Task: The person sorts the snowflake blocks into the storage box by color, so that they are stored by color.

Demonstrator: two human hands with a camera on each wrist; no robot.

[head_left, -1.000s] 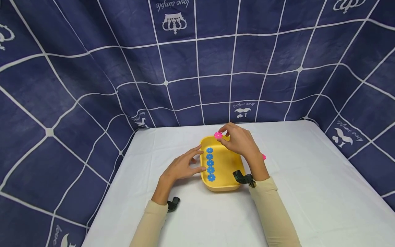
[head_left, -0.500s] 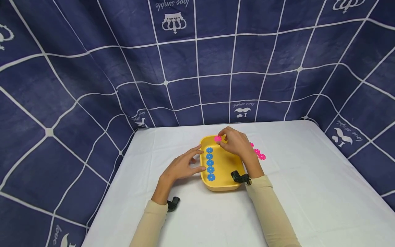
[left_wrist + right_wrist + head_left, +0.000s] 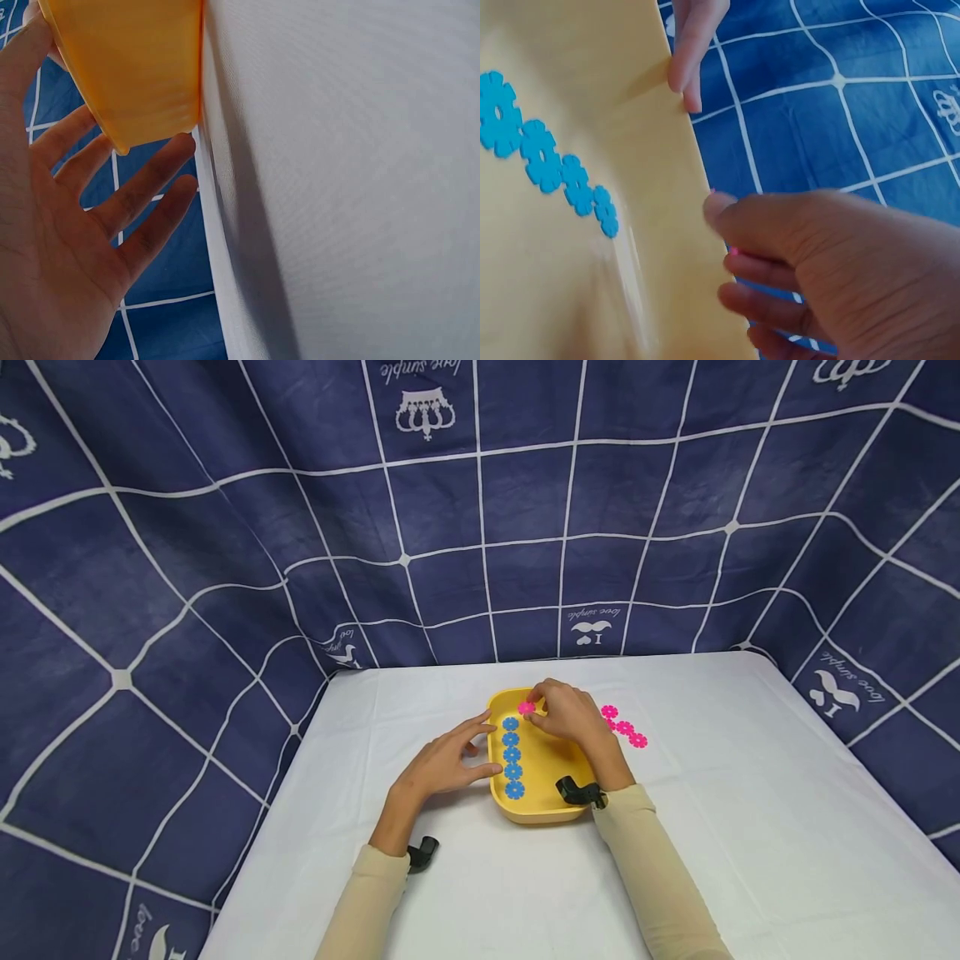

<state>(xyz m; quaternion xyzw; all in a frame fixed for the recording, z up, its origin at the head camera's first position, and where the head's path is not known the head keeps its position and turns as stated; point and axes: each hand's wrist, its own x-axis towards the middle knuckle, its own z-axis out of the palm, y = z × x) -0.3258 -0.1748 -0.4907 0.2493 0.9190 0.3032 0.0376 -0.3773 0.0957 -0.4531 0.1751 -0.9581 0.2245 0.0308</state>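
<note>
In the head view, a yellow rectangular tray (image 3: 542, 817) stands on the white table. A line of several blue flower-shaped discs (image 3: 512, 755) lies inside it along the left side. My left hand (image 3: 444, 763) is at the tray's left rim, thumb and fingertips at the edge, fingers spread. My right hand (image 3: 567, 714) pinches a pink flower-shaped disc (image 3: 527, 708) low over the tray's far end, beyond the blue line. In the right wrist view, thumb and fingers mostly hide that disc; only slivers of pink show.
Several more pink discs (image 3: 624, 727) lie on the white tablecloth (image 3: 735, 827) just right of the tray, partly behind the right wrist. A blue curtain with white grid lines (image 3: 517, 577) hangs behind the table and along both sides.
My right hand has come down and nearer with the pink disc, lower over the tray's far end. More pink discs show beside the right wrist. The left hand stays in place.
</note>
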